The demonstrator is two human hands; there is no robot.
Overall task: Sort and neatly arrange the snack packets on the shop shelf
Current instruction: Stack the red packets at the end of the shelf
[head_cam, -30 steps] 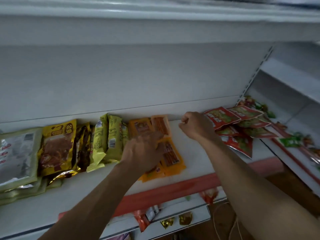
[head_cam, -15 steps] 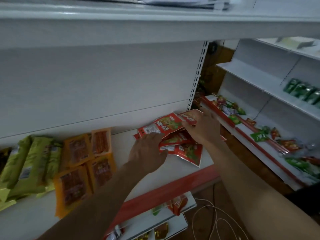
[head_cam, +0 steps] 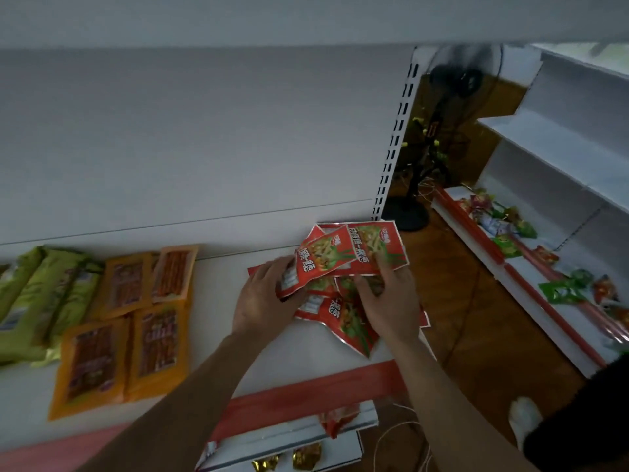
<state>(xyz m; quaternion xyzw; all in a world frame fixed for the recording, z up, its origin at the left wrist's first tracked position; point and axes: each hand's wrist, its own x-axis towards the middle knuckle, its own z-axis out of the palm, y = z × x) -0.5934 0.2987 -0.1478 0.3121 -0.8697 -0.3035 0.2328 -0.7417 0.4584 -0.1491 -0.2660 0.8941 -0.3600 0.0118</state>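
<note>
A loose pile of red snack packets (head_cam: 354, 257) lies at the right end of the white shelf (head_cam: 218, 301). My left hand (head_cam: 263, 299) grips the left edge of the upper red packets. My right hand (head_cam: 388, 299) rests on the pile's right side, thumb on the top packet, fingers curled around packets. One more red packet (head_cam: 343, 321) sticks out below, between my hands. Orange packets (head_cam: 136, 318) lie flat to the left in two rows. Green packets (head_cam: 41, 294) lean at the far left.
A red price strip (head_cam: 306, 400) runs along the shelf's front edge. Lower shelves below hold a few gold and red packets (head_cam: 306, 456). To the right stands another shelf unit (head_cam: 551, 274) with mixed packets. A fan (head_cam: 456, 76) and cables stand on the wooden floor.
The view swung right from the orange packets to the red pile. Both hands moved onto the red packets and gathered them closer together, lifting the upper ones.
</note>
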